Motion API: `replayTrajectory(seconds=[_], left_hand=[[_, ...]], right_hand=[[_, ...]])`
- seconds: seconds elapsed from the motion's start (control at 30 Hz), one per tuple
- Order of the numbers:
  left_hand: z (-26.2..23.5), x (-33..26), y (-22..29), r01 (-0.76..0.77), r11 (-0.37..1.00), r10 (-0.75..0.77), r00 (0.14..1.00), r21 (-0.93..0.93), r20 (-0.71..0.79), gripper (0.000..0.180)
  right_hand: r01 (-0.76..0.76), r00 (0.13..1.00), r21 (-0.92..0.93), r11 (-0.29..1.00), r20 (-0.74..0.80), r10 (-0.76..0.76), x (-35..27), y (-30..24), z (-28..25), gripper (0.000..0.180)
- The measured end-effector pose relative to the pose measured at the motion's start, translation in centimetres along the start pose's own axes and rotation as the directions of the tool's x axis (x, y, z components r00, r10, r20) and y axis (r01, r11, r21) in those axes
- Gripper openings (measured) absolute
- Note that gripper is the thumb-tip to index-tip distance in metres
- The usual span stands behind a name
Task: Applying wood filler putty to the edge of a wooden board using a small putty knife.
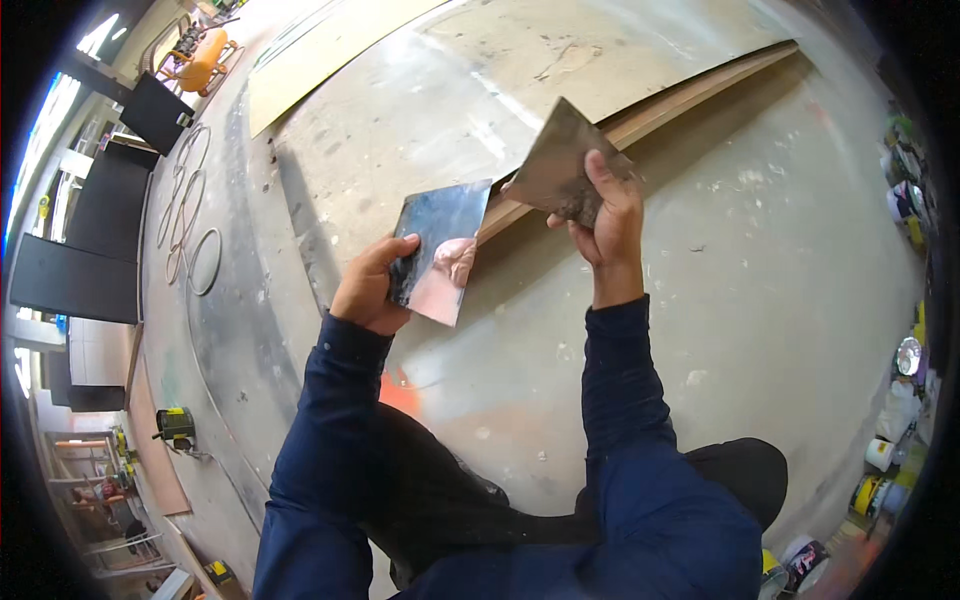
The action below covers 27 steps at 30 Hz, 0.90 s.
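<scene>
My left hand [368, 286] grips a shiny flat metal blade [442, 248] by its left edge; its face mirrors the surroundings. My right hand [607, 212] holds a second, duller metal scraper blade [556, 162] smeared with grey filler, tilted with a corner pointing up. The two blades sit close together, their near corners almost touching above the edge of a wooden board [640, 110]. Both arms wear dark blue sleeves.
A large pale plywood sheet [560, 45] lies on the stained concrete floor [780, 260]. Paint cans and tubs [905, 200] line the right edge. A hose coil [190, 210], dark panels [100, 200], a yellow compressor [200, 60] and a power tool [176, 425] lie at left.
</scene>
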<state>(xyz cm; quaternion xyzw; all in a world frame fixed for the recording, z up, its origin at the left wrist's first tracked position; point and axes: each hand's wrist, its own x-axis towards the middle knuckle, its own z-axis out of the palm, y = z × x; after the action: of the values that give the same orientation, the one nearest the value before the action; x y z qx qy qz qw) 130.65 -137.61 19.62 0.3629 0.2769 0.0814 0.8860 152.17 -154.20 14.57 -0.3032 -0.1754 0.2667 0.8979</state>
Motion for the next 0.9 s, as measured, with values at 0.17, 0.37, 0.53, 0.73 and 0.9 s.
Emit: replayTrajectory(seconds=[0.17,0.37,0.53,0.73,0.9], left_hand=[[1.2,0.1,-0.7,0.114,0.993,-0.113,0.992,-0.017,0.055,0.043],[2.1,-0.1,-1.1,0.085,0.983,-0.080,0.996,0.165,-0.034,0.043],[2.3,0.0,-1.5,0.084,0.980,-0.084,0.996,0.179,-0.010,0.041],[1.4,0.7,-1.1,0.071,0.996,-0.072,0.997,0.048,0.011,0.040],[1.1,0.1,0.4,-0.124,0.992,0.122,0.983,0.001,0.137,0.040]], right_hand=[[-0.244,0.967,-0.062,0.968,0.057,0.248,0.3,0.8,-0.4,0.024],[-0.361,0.907,-0.123,0.925,0.187,0.379,-0.5,1.2,-3.0,0.022],[-0.236,0.928,-0.300,0.924,0.214,0.306,0.0,0.5,-3.5,0.023],[-0.145,0.943,-0.465,0.874,0.202,0.264,-0.1,-1.3,-3.9,0.024],[-0.112,0.972,-0.497,0.860,0.123,0.198,-0.4,-1.0,-4.0,0.023]])
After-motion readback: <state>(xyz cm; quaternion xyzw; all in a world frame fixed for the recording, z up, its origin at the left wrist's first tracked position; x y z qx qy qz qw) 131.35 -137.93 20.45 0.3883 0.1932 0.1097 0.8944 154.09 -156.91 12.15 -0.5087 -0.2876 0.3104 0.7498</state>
